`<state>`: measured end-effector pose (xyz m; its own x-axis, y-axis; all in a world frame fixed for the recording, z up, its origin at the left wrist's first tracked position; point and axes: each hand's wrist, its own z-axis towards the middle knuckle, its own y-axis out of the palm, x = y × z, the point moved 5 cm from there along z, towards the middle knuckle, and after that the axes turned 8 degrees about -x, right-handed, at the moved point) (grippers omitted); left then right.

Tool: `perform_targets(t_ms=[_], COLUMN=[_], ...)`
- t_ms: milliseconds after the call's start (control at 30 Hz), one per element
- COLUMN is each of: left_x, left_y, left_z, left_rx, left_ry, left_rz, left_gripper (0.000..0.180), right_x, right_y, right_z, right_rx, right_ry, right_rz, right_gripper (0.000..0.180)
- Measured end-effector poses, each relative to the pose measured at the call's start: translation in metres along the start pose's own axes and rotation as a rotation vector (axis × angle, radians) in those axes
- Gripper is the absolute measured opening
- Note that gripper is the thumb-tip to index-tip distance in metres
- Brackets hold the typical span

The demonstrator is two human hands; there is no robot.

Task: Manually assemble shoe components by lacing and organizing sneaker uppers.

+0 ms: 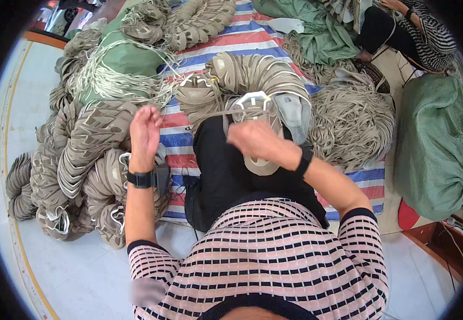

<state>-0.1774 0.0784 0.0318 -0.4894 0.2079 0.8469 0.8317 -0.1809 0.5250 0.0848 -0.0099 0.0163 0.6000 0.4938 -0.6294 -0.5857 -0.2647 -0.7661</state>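
Note:
A taupe shoe upper [254, 109] with a white-edged collar lies over my dark-trousered lap, its rounded toe toward me. A flat beige shoelace [215, 113] stretches leftward across it. My right hand [258, 140] is closed above the upper, a bit of the lace showing at its fingertips; the hand hides part of the upper. My left hand [146, 134] is raised to the left, apart from the upper, its fingers curled together. Whatever the left fingers may hold is too small to make out. A curved row of nested uppers [258, 72] lies just beyond my lap.
Stacked uppers [90, 141] crowd the left side. Pale laces [117, 69] drape over a green sack there. A heap of beige laces [351, 120] lies right, beside a full green sack [434, 144]. A striped sheet [210, 48] covers the floor. Another person [429, 40] sits far right.

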Motion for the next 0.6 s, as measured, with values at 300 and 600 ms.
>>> perform_targets(t_ms=[300,600], left_x=[-0.085,-0.104], left_y=[-0.028,0.090], left_z=[-0.030,0.023], left_rx=[0.270,-0.236], left_ry=[-0.341,0.328], left_rz=[0.341,1.302], left_gripper=[0.030,0.014], right_x=[-0.004,0.178], right_y=[-0.097,-0.066], right_z=[-0.073,-0.155], right_rx=[0.010,1.100], right_ry=[0.268,0.622], right_rz=[1.118,1.812], right_gripper=[0.011,0.016])
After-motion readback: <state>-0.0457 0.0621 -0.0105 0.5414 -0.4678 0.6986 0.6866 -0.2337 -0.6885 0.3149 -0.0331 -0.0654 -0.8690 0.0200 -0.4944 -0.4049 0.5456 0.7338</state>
